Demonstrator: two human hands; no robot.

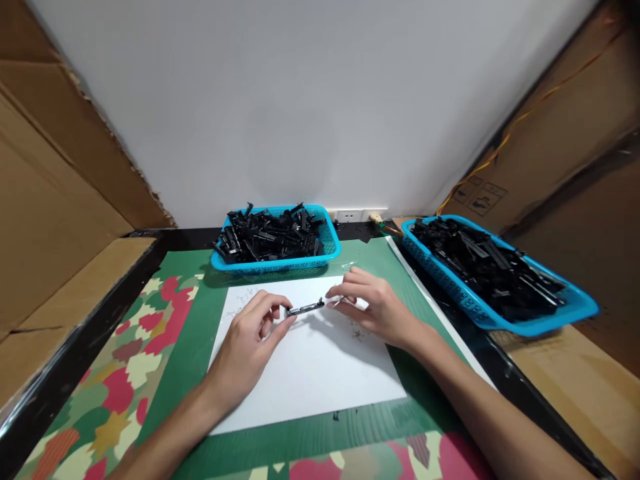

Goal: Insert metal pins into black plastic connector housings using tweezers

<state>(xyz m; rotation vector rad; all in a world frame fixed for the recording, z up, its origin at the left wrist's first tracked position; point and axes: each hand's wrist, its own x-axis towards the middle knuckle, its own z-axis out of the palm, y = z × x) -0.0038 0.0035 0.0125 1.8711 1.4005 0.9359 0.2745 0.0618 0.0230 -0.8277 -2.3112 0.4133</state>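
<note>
1. Your left hand (255,330) pinches one end of a black part (306,308) between thumb and fingers, above the white paper (310,373).
2. Your right hand (383,303) has its fingers brought narrow around a thin shiny object (344,300), just beside the part's other end; I cannot tell what object it is.
3. Handwriting (245,293) stands at the paper's far left corner, and more near its right edge; I cannot read it.
4. Between your hands and the paper's near edge, you have room for moving.
5. One blue basket (280,266) of black parts is by the tabletop's far edge, another (575,317) along its right edge.
6. The right cardboard (545,153) carries printed symbols, too small to read.
</note>
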